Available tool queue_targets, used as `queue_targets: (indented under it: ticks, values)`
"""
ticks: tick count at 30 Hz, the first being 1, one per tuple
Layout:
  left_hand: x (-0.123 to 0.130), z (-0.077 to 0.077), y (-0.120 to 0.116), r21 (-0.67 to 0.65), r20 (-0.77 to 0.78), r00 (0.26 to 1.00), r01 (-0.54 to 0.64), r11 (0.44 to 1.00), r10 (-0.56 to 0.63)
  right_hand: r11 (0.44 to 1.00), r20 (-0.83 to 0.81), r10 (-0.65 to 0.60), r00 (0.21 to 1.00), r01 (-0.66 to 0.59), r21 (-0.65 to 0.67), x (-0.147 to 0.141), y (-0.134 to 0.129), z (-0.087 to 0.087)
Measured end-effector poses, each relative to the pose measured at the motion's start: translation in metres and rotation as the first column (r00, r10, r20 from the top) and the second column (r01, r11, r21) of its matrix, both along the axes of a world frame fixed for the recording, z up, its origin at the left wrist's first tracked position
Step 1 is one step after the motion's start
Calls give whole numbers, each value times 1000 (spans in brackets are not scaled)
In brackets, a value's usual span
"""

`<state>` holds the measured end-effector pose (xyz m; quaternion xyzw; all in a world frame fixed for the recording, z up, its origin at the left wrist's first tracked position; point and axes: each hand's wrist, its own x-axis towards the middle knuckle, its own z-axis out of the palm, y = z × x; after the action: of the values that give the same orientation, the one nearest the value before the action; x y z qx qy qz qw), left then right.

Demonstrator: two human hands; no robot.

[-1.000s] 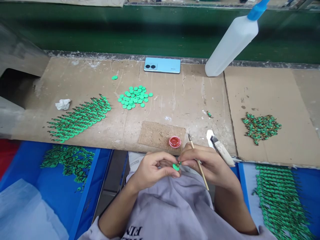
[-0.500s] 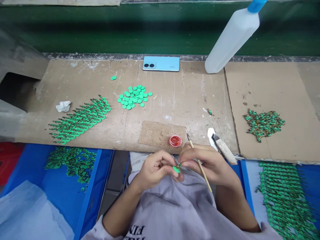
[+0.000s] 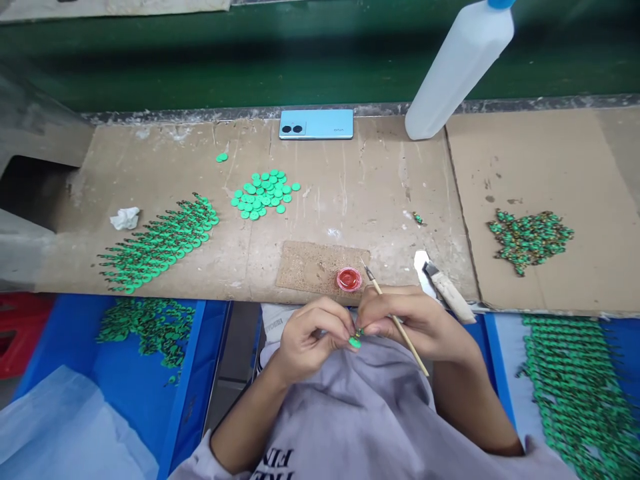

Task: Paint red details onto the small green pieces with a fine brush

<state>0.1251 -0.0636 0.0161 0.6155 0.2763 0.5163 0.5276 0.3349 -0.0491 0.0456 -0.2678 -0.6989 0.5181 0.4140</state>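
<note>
My left hand [image 3: 311,339] is closed, its thumb and fingers pinching a small green round disc piece [image 3: 355,342] close to my body. My right hand [image 3: 423,323] meets it fingertip to fingertip and touches a tiny green-and-brown part on top of the disc. A thin paintbrush [image 3: 406,340] with a pale wooden handle is tucked between my right-hand fingers, its tip pointing up and left. Just beyond my hands, a small pot of red liquid [image 3: 349,279] rests on a brown board [image 3: 305,267].
Loose green discs [image 3: 265,193] lie mid-table, with rows of assembled green pieces [image 3: 165,247] to the left. A phone [image 3: 316,125] and a white bottle [image 3: 457,73] stand behind. A knife [image 3: 450,293] and a pile of small green-brown parts [image 3: 530,241] are right. Blue trays [image 3: 183,393] flank me.
My fingers have closed in around the green disc piece, which is turned and shows less of its face. The brush stays in my right hand. The whole view has shifted slightly.
</note>
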Motion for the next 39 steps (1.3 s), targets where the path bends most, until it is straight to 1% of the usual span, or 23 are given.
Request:
queue_targets:
  ticks: [5,12,16,19,24,28,32,35,39]
  values:
    - [-3,4,-3,15,-15,998,54,998,-53,999,1,36,999,-36,30,2,0,4]
    - [-5,8,-3,-23,-61,990,124,992,-125,994,79,91,993,-96,60,8,3,14]
    - [-4,7,-4,-36,-32,990,134,990,-135,990,136,94,986,-107,94,10,3,16]
    - [-3,4,-3,-16,17,989,145,989,-144,990,162,88,983,-104,93,10,3,18]
    - [-1,0,-2,48,63,988,141,989,-144,994,187,85,979,-96,52,10,1,21]
    - [0,2,-2,66,50,986,154,986,-157,994,203,95,975,-104,35,11,0,24]
    - [-1,5,-2,93,28,986,163,982,-166,997,226,62,972,-71,29,11,-2,25]
    - [-2,6,-2,114,18,987,156,981,-159,998,185,52,981,-55,13,8,-3,22]
    - [-2,5,-2,119,14,990,136,984,-139,999,41,14,999,-13,-38,2,-4,15]
